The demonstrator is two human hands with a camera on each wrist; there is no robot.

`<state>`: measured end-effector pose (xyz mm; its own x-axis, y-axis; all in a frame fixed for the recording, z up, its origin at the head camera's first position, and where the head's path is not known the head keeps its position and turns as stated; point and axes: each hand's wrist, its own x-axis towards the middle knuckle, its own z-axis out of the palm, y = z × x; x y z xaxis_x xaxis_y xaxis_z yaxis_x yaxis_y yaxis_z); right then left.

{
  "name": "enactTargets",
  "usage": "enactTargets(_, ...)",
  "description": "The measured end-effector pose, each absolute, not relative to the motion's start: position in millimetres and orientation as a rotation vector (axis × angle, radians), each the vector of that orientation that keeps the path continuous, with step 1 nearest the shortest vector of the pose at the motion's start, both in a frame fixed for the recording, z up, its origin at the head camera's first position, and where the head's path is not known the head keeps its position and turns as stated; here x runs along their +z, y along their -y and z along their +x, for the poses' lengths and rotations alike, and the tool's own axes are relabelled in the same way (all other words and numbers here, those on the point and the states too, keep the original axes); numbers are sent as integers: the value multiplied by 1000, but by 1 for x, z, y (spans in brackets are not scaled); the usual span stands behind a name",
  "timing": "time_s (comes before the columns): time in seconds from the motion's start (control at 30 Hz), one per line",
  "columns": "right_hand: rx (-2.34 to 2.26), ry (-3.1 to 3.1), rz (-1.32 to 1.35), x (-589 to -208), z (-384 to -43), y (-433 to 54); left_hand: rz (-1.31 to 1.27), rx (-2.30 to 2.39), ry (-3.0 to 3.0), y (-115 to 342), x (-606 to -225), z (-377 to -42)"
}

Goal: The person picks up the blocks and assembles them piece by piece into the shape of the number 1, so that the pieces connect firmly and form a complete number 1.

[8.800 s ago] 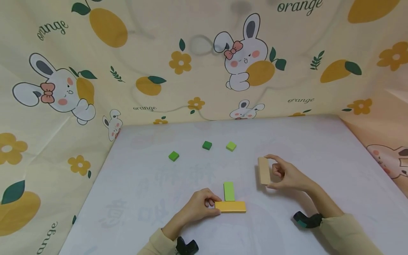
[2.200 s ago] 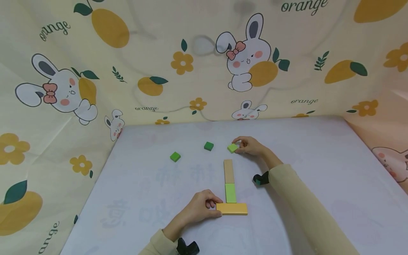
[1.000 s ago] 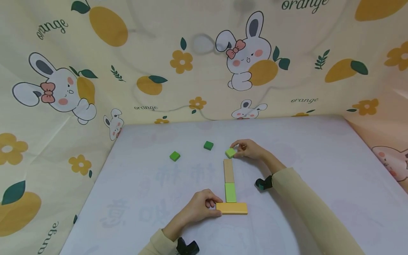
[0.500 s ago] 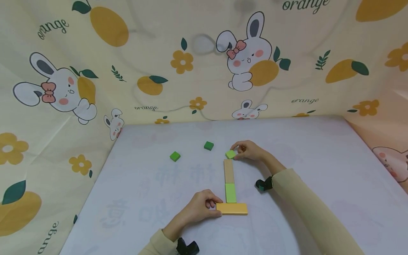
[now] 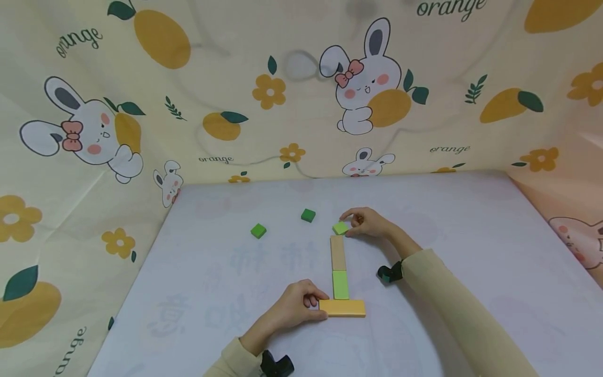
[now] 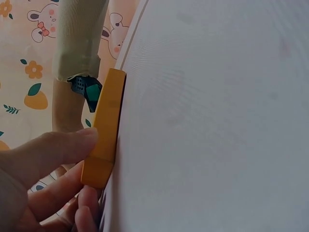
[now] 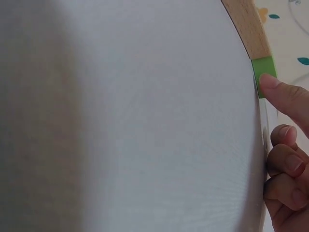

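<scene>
My left hand [image 5: 297, 303] pinches the left end of a yellow-orange rectangular block [image 5: 346, 308], thumb on the near side; the left wrist view shows the same orange block [image 6: 107, 123]. A light green oblong block [image 5: 341, 285] stands end-on against its far side. Beyond that, in line, lies a bare-wood block [image 5: 337, 252]. At the wood block's far end my right hand [image 5: 369, 222] holds a small light green block [image 5: 340, 228] between thumb and index finger. In the right wrist view, the thumb presses this green block [image 7: 263, 70], which touches the wood block [image 7: 248, 26].
Two small darker green blocks, one green [image 5: 258, 231] and one deep green [image 5: 308, 215], lie farther back and to the left on the white tabletop [image 5: 198, 272]. A cloth printed with rabbits and oranges [image 5: 264, 47] hangs behind and at both sides.
The wood block has gone from my right hand into line beyond the light green oblong. My right hand has then drawn the small light green block nearer, against it. The left hand stays put.
</scene>
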<state>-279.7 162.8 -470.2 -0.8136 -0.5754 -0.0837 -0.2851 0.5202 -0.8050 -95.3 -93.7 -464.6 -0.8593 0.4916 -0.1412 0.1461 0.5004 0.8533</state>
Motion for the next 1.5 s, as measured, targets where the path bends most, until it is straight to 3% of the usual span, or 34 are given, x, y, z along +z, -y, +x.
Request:
enactTargets(0.33, -1214, -2482, -693, -469, -262, -167, 549, 1286, -2391, 95, -466, -96)
enactTargets(1.5, -1379, -2258, -863, -460, -152, -168, 569, 1252, -2402, 94, -460, -98)
